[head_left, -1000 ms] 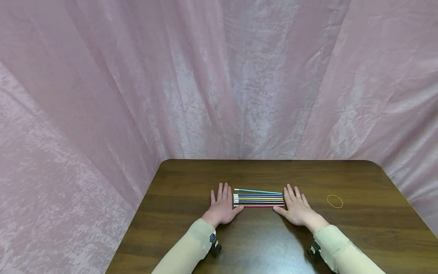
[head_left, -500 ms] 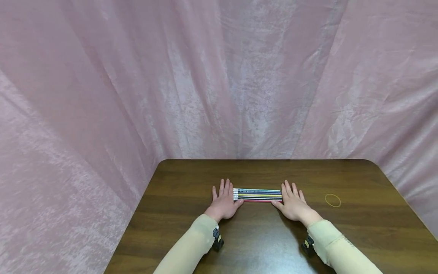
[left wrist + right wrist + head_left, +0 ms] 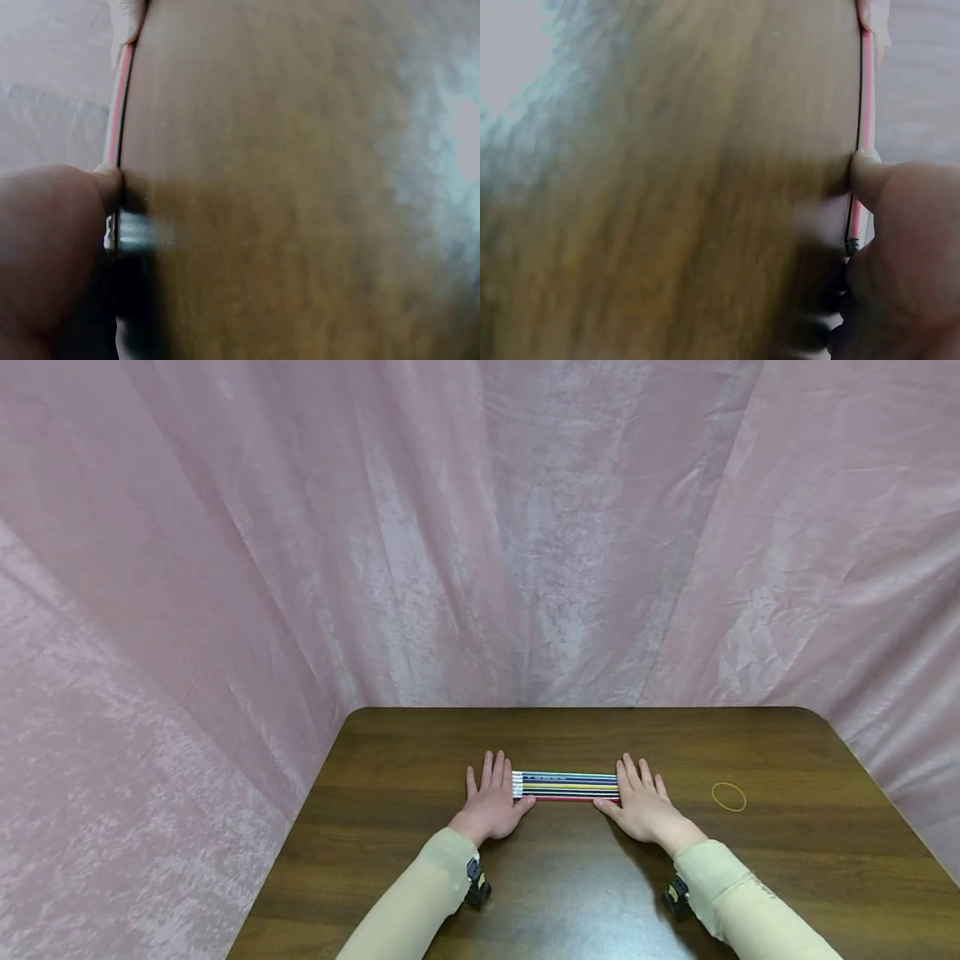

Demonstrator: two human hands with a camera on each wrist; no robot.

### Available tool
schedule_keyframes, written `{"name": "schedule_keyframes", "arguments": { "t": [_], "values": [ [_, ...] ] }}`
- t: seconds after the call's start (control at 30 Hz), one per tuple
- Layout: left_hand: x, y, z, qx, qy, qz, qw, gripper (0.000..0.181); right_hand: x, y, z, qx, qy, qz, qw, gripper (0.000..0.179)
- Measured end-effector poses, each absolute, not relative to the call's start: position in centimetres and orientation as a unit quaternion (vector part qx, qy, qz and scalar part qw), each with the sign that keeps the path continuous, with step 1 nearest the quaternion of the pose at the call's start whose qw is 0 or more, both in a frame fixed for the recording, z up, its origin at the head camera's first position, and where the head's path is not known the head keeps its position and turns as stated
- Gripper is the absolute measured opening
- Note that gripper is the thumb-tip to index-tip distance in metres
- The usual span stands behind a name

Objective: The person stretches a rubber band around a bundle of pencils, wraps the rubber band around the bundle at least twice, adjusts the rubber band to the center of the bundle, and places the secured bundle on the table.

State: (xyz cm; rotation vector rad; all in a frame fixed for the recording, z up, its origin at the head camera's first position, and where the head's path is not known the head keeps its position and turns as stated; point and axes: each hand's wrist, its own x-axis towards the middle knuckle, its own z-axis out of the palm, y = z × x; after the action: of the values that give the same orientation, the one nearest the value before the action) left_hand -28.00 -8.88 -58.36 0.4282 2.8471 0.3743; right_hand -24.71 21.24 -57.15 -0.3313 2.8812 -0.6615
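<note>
Several pencils (image 3: 570, 786) lie side by side in a tight row on the table, white ends to the left, light blue at the far side and red nearest. My left hand (image 3: 491, 807) lies at their left ends, fingers straight and pointing away, its thumb against the near red pencil (image 3: 115, 127). At the other ends rests my right hand (image 3: 645, 808), fingers likewise extended. Its thumb (image 3: 866, 172) presses the red pencil's near side in the right wrist view. Neither hand curls round the pencils.
A yellow rubber band (image 3: 712, 792) lies on the brown wooden table (image 3: 570, 877), right of the right hand. Pink curtains (image 3: 480, 527) hang behind the table's far edge and along the left side. Both wrists carry small black cameras.
The light blue and red pencils, earlier a little apart from the others, now lie snug against the row. Both hands shifted slightly away from the body, then stayed nearly still.
</note>
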Motion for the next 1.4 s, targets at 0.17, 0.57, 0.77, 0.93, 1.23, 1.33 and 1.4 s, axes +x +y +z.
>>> {"name": "schedule_keyframes", "arguments": {
  "t": [0.17,0.57,0.77,0.93,1.23,1.33,1.4],
  "values": [
    [-27.7,-9.4,-57.5,0.165,0.971,0.136,0.104,0.1,-24.2,20.9,-54.8,-0.125,0.968,-0.208,0.067,0.102],
    [-29.5,-7.2,-53.9,0.308,0.951,0.039,0.012,0.086,-28.0,20.1,-52.9,-0.285,0.94,-0.19,0.008,0.072],
    [-30.6,-5.7,-53.6,0.309,0.95,0.034,0.039,0.079,-29.2,19.4,-53.3,-0.288,0.939,-0.186,0.025,0.068],
    [-30.7,-4.9,-53.5,0.291,0.954,0.043,0.047,0.064,-29.3,18.2,-52.8,-0.256,0.95,-0.172,0.043,0.058],
    [-30.4,-4.1,-53.1,0.249,0.965,0.057,0.063,0.052,-29.5,16.5,-52.8,-0.201,0.967,-0.143,0.066,0.051],
    [-30.4,-3.9,-53.1,0.244,0.965,0.064,0.072,0.046,-29.5,16.5,-53.1,-0.185,0.971,-0.137,0.067,0.048],
    [-30.4,-3.7,-53.1,0.244,0.965,0.065,0.073,0.044,-29.3,16.4,-53.1,-0.178,0.972,-0.138,0.063,0.047]
  ]
}}
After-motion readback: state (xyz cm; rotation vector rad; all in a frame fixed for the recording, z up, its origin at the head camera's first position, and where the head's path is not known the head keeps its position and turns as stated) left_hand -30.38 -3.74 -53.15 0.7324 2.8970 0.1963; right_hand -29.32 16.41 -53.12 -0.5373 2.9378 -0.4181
